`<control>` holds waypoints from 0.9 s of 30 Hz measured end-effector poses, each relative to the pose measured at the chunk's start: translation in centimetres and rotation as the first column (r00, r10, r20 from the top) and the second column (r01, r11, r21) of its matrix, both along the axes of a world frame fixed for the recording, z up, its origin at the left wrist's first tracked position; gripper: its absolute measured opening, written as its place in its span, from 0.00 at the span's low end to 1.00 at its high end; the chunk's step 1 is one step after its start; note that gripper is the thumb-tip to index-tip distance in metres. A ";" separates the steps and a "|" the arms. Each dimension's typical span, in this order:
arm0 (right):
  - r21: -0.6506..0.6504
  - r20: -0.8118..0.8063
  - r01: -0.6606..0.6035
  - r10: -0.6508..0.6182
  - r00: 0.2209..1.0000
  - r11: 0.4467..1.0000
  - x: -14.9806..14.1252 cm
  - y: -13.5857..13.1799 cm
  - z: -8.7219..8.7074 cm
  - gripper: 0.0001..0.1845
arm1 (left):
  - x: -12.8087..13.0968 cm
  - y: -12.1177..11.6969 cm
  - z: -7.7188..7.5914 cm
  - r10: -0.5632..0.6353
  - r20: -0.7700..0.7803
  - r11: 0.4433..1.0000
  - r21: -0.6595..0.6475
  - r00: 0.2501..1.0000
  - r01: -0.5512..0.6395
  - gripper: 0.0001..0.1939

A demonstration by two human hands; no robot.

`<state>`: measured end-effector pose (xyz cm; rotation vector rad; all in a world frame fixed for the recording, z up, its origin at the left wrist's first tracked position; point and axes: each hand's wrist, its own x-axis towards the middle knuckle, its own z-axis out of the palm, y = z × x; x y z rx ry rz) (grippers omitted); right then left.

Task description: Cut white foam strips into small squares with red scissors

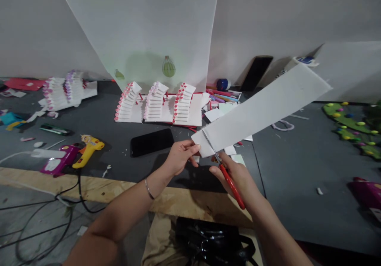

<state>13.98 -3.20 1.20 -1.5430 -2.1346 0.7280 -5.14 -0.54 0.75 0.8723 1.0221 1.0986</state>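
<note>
A long white foam or card strip (262,107) slants up to the right above the table. My left hand (183,155) pinches its lower left end between thumb and fingers. In my right hand (236,173) is a pair of red-handled scissors (230,184), my fingers wrapped round the handles. The scissor blades lie across the strip near that lower end, along a line that looks like a cut. Behind my hands stand small white stair-like models (183,105) with red and pink dots along their edges.
A black phone (151,142) lies left of my hands. Farther left are a yellow glue gun (88,151), a purple box (59,161) with cables and a green stapler (55,129). Coloured pens (224,95) and paper scraps lie behind. Green felt pieces (345,117) are at right.
</note>
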 end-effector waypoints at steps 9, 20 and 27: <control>-0.116 -0.155 0.057 -0.075 0.985 0.992 -0.6 0.1 -0.2 0.25 | 0.3 -0.2 0.2 -0.024 0.061 0.999 -0.039 0.998 0.027 0.18; -0.282 -0.551 0.057 -0.210 0.808 0.958 1.5 1.5 -0.9 0.22 | 0.2 0.2 -0.1 -0.007 0.046 0.997 -0.081 0.999 0.011 0.19; -0.369 -0.631 0.079 -0.312 0.710 0.926 1.5 2.0 0.2 0.27 | -0.1 0.7 -0.6 -0.065 -0.094 0.995 -0.077 0.993 0.058 0.20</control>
